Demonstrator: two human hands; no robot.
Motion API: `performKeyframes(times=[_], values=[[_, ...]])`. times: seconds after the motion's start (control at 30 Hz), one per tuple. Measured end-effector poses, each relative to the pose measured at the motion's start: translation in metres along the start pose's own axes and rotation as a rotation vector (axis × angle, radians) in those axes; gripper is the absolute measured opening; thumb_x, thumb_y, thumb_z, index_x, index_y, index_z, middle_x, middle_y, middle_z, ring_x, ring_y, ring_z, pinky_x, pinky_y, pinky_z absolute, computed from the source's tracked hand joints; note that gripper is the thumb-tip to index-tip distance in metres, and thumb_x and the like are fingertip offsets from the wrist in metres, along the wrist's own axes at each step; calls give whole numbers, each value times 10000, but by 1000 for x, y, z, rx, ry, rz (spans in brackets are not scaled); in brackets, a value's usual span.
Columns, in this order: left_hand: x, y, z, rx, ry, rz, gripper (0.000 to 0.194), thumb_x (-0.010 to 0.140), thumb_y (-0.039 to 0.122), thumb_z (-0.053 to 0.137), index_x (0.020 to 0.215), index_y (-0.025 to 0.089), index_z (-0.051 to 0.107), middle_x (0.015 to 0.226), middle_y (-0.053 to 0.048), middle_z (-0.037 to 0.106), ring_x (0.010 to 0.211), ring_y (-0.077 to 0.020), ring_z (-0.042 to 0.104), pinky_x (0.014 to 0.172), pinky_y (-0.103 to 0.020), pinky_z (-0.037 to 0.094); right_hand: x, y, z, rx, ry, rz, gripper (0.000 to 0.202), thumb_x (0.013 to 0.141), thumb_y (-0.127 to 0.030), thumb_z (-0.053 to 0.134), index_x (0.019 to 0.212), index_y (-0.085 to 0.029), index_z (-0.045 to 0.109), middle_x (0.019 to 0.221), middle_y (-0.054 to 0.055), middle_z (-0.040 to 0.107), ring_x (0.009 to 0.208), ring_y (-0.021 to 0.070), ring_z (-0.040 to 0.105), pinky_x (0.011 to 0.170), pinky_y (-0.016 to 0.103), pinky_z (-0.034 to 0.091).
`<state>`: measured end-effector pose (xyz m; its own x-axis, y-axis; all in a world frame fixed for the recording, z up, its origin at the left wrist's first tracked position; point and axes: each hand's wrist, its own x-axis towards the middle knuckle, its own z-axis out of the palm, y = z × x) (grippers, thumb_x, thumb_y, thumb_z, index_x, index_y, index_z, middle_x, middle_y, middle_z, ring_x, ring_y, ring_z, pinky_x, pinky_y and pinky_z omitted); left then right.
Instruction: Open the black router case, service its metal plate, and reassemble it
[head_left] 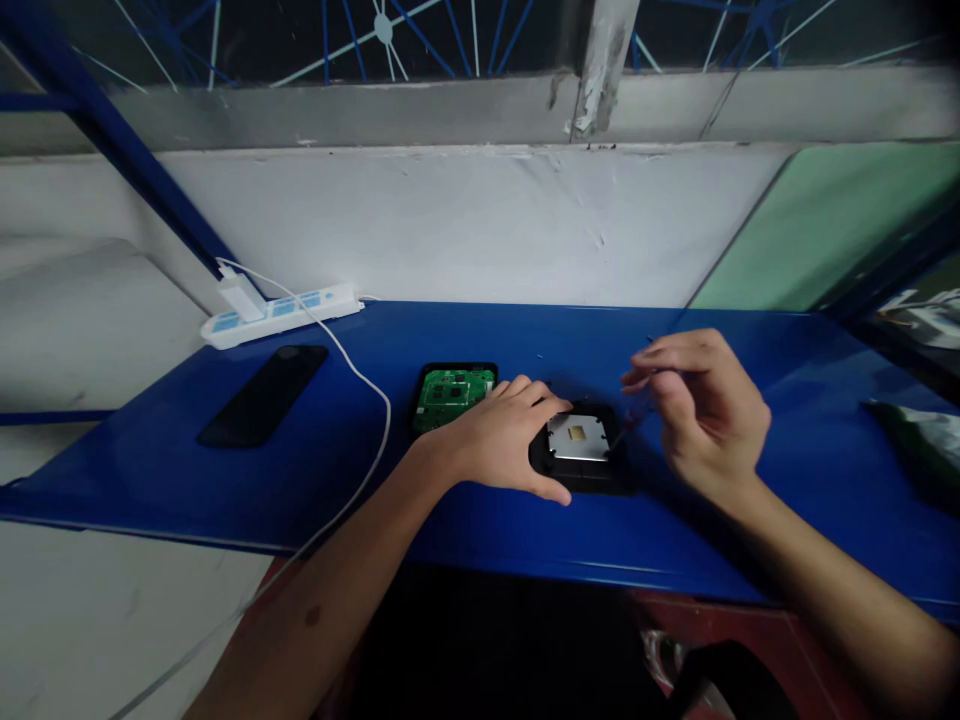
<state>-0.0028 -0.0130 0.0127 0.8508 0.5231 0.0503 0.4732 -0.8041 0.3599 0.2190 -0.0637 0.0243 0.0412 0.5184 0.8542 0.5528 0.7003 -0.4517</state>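
A black plastic housing (583, 480) lies on the blue table, with a silver metal plate (592, 440) set inside it. My left hand (504, 430) grips the housing by its left side, fingers along the far edge and thumb at the near edge. Between the bent fingers of my right hand (701, 405) is a slim, blurred screwdriver (634, 412). It slants down to the plate's right corner; whether the tip sits on a screw is too blurred to tell. Left of the housing, partly behind my left hand, lies a green circuit board (450, 393) in a black shell.
A black phone (262, 397) and a white power strip (289, 315) with a plugged-in charger are at left. A white cable (386, 410) runs across the table to the front edge. Small bits lie behind the housing. A dark green-and-silver packet (919, 440) is at far right.
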Motion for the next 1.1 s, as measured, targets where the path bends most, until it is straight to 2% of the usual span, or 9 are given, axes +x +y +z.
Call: performKeyframes(times=[0.1, 0.2, 0.37, 0.6, 0.83, 1.1], values=[[0, 0, 0, 5, 2, -3, 971, 676, 771, 706, 1436, 231, 435, 1327, -101, 520, 1241, -336, 438, 1081, -498, 345, 0, 0, 0, -117, 16, -26, 246, 855, -238, 715, 1091, -304, 727, 843, 29, 679, 725, 176, 650, 605, 343, 551], [0, 1, -2, -5, -12, -13, 967, 681, 765, 706, 1439, 231, 432, 1339, -102, 514, 1248, -340, 434, 1082, -498, 344, -2, -3, 1, -31, 19, 82, 303, 917, -220, 627, 1204, -304, 677, 900, 24, 731, 707, 166, 696, 608, 334, 577], [0, 2, -3, -19, -15, -13, 968, 678, 755, 718, 1436, 225, 436, 1349, -105, 514, 1251, -334, 439, 1082, -486, 348, -4, -4, 1, 143, 10, 136, 247, 997, -249, 455, 1066, -271, 691, 1038, 50, 759, 749, 195, 736, 592, 357, 583], [0, 0, 0, 8, 15, 6, 973, 673, 760, 725, 1425, 209, 446, 1322, -107, 526, 1232, -328, 451, 1096, -503, 338, -1, 2, 1, -47, 8, 18, 131, 901, -240, 642, 1003, -270, 718, 917, 41, 610, 750, 174, 633, 586, 337, 543], [0, 2, -1, 7, 20, 9, 956, 677, 747, 738, 1416, 211, 454, 1309, -109, 537, 1229, -324, 453, 1076, -480, 360, -3, 5, 0, -107, 12, 24, 264, 860, -192, 706, 1101, -300, 719, 876, 20, 585, 724, 150, 592, 587, 319, 539], [-1, 2, -1, -2, 9, 4, 960, 685, 747, 729, 1433, 218, 440, 1355, -102, 527, 1258, -324, 445, 1102, -490, 335, 1, 7, 1, -119, 182, 32, 216, 875, -207, 687, 1077, -281, 711, 873, 9, 566, 677, 132, 589, 533, 300, 502]])
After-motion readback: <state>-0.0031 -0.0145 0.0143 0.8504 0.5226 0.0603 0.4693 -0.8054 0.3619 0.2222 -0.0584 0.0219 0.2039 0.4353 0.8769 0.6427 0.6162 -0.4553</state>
